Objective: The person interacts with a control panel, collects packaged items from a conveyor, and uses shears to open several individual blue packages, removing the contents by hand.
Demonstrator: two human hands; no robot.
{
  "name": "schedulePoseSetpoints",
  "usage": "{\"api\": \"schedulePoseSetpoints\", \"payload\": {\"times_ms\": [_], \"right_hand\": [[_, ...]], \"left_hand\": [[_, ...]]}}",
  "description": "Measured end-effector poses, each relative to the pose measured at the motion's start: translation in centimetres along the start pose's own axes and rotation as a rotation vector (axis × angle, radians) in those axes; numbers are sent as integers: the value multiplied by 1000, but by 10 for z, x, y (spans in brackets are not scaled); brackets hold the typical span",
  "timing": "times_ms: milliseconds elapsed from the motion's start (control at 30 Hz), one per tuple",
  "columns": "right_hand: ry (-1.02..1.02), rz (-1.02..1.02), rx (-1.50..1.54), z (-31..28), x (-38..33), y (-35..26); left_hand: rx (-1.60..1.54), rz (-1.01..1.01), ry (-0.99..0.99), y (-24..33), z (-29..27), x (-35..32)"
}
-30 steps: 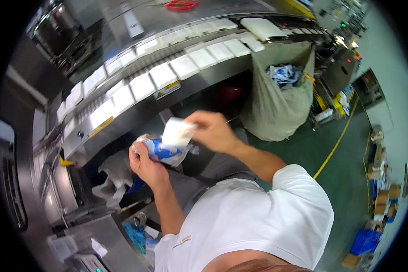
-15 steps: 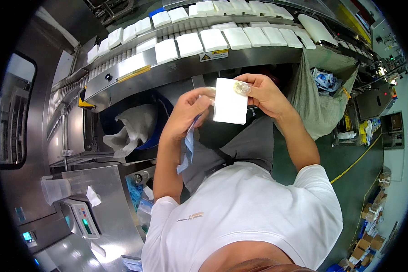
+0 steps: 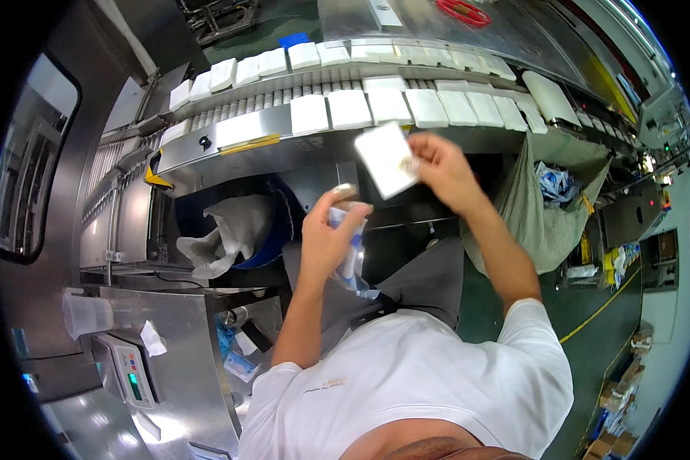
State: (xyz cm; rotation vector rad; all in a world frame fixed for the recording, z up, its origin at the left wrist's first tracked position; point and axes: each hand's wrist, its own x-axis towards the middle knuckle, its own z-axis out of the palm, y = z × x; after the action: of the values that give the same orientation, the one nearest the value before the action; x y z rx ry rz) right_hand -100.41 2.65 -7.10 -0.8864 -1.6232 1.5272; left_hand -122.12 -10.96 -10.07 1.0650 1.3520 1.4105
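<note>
My right hand (image 3: 442, 170) pinches a flat white rectangular pad (image 3: 387, 159) by its right edge and holds it up just below the conveyor. My left hand (image 3: 330, 239) is lower and closer to me, closed on a crumpled blue and clear plastic wrapper (image 3: 350, 261) that hangs down from my fingers. The two hands are apart, with the pad above the wrapper. Behind them a curved roller conveyor (image 3: 245, 134) carries two rows of several white pads (image 3: 349, 109).
A blue bin with a white liner (image 3: 238, 230) stands under the conveyor at left. A grey-green sack of waste wrappers (image 3: 548, 207) hangs at right. A steel stand with a small scale display (image 3: 130, 372) is at lower left. The floor is green with a yellow line (image 3: 602, 307).
My right hand has lifted the white pad up and away from the wrapper toward the conveyor. My left hand has kept the wrapper and stayed low.
</note>
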Motion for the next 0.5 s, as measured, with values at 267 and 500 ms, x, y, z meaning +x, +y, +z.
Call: {"api": "schedulePoseSetpoints", "payload": {"times_ms": [267,500], "right_hand": [[267,-71,-180,-59,288,15],[340,-179,-919,-51,410,37]], "left_hand": [[-23,-100,83,-14,-45,-41],[-120,-129,200,-39,-64,-66]]}}
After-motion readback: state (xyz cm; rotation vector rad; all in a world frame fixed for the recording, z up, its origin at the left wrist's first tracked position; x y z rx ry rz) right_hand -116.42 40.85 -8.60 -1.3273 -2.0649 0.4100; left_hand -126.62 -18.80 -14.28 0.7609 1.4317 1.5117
